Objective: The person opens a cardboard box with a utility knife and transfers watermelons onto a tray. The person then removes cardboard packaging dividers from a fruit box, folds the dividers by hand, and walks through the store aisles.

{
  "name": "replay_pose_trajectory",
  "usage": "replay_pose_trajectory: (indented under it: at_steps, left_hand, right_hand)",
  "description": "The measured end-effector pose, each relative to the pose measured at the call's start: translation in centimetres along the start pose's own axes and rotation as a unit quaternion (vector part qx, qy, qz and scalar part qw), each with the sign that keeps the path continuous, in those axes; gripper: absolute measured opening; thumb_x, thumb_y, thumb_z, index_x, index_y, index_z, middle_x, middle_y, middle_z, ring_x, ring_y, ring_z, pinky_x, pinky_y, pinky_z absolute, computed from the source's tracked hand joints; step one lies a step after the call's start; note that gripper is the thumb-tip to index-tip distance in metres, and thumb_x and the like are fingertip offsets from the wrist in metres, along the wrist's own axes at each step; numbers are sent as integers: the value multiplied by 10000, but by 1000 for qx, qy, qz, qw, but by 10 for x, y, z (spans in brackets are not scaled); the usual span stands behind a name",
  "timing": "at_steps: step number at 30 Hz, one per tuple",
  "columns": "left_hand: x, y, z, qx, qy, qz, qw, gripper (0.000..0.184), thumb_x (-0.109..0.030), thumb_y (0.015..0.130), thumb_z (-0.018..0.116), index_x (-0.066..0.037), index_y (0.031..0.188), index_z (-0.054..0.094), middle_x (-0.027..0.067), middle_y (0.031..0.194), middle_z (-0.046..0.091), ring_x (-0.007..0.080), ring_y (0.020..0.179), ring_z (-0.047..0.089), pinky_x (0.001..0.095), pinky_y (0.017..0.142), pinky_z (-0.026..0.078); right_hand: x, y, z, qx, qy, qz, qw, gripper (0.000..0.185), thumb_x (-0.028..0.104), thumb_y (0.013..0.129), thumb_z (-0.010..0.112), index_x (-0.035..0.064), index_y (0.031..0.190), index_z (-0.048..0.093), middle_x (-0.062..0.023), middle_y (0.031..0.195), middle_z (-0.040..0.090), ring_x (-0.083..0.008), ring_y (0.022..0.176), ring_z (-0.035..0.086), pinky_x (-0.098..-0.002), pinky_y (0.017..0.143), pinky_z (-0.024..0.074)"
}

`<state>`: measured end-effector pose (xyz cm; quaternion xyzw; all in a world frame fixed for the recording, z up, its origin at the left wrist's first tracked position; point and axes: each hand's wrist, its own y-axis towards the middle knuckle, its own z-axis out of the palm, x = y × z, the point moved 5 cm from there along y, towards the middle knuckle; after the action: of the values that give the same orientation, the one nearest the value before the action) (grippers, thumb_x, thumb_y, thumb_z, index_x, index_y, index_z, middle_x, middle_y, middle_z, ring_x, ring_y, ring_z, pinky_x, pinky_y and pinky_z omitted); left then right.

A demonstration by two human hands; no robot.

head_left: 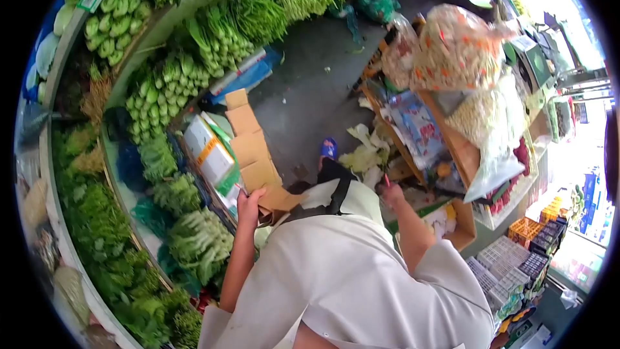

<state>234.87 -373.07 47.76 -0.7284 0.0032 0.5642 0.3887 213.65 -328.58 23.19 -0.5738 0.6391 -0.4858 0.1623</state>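
Flattened brown cardboard (253,145) with several fold lines stretches up and away from my left hand (250,207), whose fingers are closed on its near edge. A thin reddish object shows at that hand's fingertips. On the other side of my body, my right hand (390,195) is closed round a small red, pen-like thing (386,179), too small to make out. Pale leafy scraps (367,155) lie on the floor beyond my right hand. A white box with an orange stripe (210,150) stands left of the cardboard.
Shelves of leafy greens (203,245) curve along the left and top. At the right, a wooden stand (445,132) bears large clear bags of pale produce (458,52). An open carton (466,225) sits below it, near stacked plastic crates (507,265). A blue shoe (329,148) shows on the grey floor.
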Motion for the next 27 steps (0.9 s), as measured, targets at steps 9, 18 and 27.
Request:
replay_pose_trajectory:
  at_steps: [9, 18, 27]
  left_hand:
    - [-126, 207, 81, 64, 64, 13, 996, 453, -117, 810, 727, 32, 1208, 571, 114, 1083, 686, 195, 940, 665, 311, 838, 529]
    - [-281, 442, 242, 224, 223, 27, 948, 453, -141, 773, 740, 34, 1169, 607, 123, 1091, 685, 207, 955, 658, 330, 868, 521]
    - [-371, 541, 465, 391, 347, 128, 843, 495, -148, 777, 754, 30, 1210, 596, 151, 1093, 704, 220, 952, 683, 360, 842, 539]
  right_hand:
    - [355, 76, -170, -108, 264, -136, 949, 315, 326, 920, 641, 11, 931, 660, -115, 709, 652, -255, 639, 632, -398, 627, 488]
    - [223, 131, -54, -175, 46, 90, 979, 409, 362, 868, 664, 21, 1092, 679, -259, 960, 706, -456, 997, 654, -499, 826, 511]
    - [267, 72, -10, -218, 371, 344, 835, 419, 411, 887, 675, -6, 906, 707, -140, 729, 686, -281, 706, 682, -435, 636, 512]
